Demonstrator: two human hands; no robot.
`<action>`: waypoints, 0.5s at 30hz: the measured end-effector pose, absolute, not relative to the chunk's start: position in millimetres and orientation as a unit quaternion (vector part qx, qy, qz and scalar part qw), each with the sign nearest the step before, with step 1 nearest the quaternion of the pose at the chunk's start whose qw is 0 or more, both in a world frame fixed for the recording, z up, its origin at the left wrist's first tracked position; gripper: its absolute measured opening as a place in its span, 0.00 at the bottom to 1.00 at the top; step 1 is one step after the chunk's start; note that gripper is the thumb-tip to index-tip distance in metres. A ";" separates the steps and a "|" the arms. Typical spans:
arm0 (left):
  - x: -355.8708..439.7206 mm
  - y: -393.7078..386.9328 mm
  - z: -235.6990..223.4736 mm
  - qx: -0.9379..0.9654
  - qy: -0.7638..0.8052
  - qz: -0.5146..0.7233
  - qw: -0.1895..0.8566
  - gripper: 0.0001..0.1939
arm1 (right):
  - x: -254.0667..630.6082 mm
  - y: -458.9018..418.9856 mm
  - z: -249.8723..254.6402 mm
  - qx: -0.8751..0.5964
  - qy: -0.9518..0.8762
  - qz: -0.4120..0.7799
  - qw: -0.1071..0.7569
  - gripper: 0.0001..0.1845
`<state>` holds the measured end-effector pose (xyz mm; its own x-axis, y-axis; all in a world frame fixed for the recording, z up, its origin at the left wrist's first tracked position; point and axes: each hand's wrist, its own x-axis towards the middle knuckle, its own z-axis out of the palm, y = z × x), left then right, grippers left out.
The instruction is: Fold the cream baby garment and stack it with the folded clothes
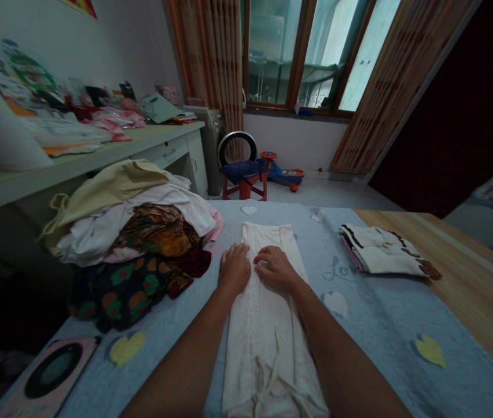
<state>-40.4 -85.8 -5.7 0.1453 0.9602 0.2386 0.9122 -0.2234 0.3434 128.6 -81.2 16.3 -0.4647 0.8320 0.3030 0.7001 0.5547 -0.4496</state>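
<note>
A white garment lies folded into a long narrow strip on a pale blue cloth, with thin ties at its near end. My left hand rests at the strip's left edge, fingers extended forward and lightly bent. Just across from it, my right hand lies on the upper part of the garment, its fingers curved and somewhat apart. Neither hand visibly grips the fabric. To the left is a heap of loose clothes. At the right sits a folded stack of white clothing with dark brown trim.
The blue cloth covers much of a wooden surface. A pink item with a black ring lies near left. Beyond stand a cluttered desk, a red stool and a blue ride-on toy by the window.
</note>
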 end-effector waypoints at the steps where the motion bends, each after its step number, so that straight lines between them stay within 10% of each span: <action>1: -40.5 -84.4 -6.0 0.755 0.621 0.200 0.057 0.23 | 128.6 -81.1 16.3 -0.453 -0.845 0.133 0.249 0.09; 15: -54.5 -29.6 12.7 0.800 0.583 0.142 -0.004 0.19 | 128.7 -79.1 15.5 -0.449 -0.848 0.136 0.245 0.09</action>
